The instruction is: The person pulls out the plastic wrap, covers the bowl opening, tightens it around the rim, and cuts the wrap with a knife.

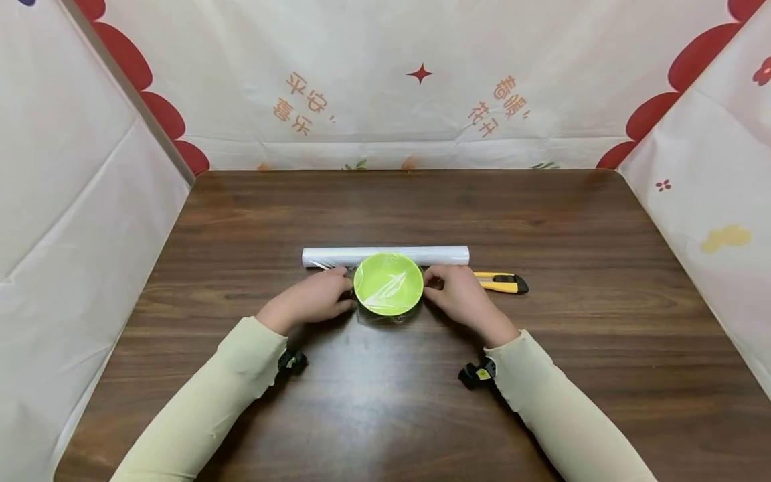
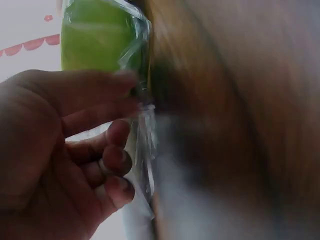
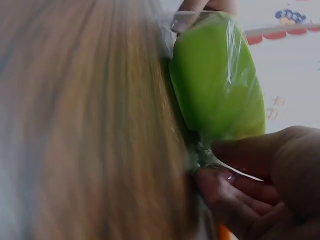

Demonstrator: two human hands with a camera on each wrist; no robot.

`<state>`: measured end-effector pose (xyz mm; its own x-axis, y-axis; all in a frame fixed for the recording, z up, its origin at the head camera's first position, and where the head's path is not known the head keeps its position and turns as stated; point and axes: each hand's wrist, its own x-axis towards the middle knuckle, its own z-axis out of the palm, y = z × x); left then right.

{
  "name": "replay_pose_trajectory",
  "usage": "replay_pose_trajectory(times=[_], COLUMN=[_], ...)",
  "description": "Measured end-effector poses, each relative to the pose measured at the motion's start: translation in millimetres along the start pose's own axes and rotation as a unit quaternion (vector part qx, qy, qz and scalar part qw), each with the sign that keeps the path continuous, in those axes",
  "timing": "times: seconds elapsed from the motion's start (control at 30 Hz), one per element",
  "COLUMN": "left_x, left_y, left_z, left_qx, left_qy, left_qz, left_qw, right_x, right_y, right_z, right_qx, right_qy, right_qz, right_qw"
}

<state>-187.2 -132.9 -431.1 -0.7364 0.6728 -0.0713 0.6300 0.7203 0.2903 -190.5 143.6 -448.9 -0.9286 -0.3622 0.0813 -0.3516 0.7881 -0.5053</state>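
A lime-green bowl [image 1: 389,284] stands upright on the table with clear cling film [image 1: 385,293] stretched over its mouth and down its side. At its left, my left hand [image 1: 313,296] pinches the film between thumb and forefinger, the other fingers loosely bent. Loose, crumpled film [image 2: 146,145] trails past those fingers in the left wrist view. My right hand [image 1: 462,299] is at the bowl's other side; in the right wrist view its thumb and forefinger pinch gathered film [image 3: 202,155] low by the bowl.
Just behind the bowl lies a white roll of cling film [image 1: 440,255], crosswise. A yellow-and-black utility knife [image 1: 508,283] rests to the right, partly hidden by my right hand. Printed white cloth [image 1: 373,73] hangs behind the wooden table [image 1: 361,415] and along both sides.
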Motion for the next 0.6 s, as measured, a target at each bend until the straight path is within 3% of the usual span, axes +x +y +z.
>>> replay_pose_trajectory(times=[0.07,0.13,0.2,0.23,0.3,0.37,0.4,0.43,0.5,0.6], left_x=[1.8,2.5,2.0,1.7,1.3,1.8,2.3,3.0,4.9,7.9], left_y=[-1.3,-4.7,-8.8,-11.4,-16.4,-20.7,-22.4,-23.5,-24.6,-23.7], left_z=[2.5,5.0,7.8,9.6,13.8,18.7,21.1,23.2,26.5,29.2], left_qx=[-0.036,-0.080,-0.154,-0.203,-0.309,-0.410,-0.452,-0.488,-0.537,-0.582], left_qy=[0.003,0.011,0.010,0.007,0.001,-0.001,0.000,0.001,0.008,0.020], left_qz=[-0.006,-0.013,-0.041,-0.058,-0.095,-0.128,-0.136,-0.139,-0.139,-0.144], left_qw=[0.9993,0.9966,0.9872,0.9774,0.9464,0.9032,0.8816,0.8619,0.8321,0.7999], right_x=[0.7,0.6,-0.2,-0.7,-1.1,-1.3,-1.5,-1.7,-1.9,-0.9], right_y=[-0.4,-0.6,-2.0,-3.4,-7.5,-13.6,-17.1,-20.9,-28.3,-36.9], right_z=[4.2,9.6,15.7,18.8,24.9,30.7,33.4,35.8,40.0,44.5], right_qx=[0.054,0.134,0.234,0.285,0.377,0.448,0.469,0.486,0.504,0.523], right_qy=[0.002,0.001,0.000,0.000,0.003,0.012,0.020,0.030,0.053,0.078], right_qz=[0.035,0.064,0.083,0.088,0.098,0.107,0.109,0.113,0.122,0.126], right_qw=[0.998,0.989,0.969,0.955,0.921,0.887,0.876,0.866,0.853,0.839])
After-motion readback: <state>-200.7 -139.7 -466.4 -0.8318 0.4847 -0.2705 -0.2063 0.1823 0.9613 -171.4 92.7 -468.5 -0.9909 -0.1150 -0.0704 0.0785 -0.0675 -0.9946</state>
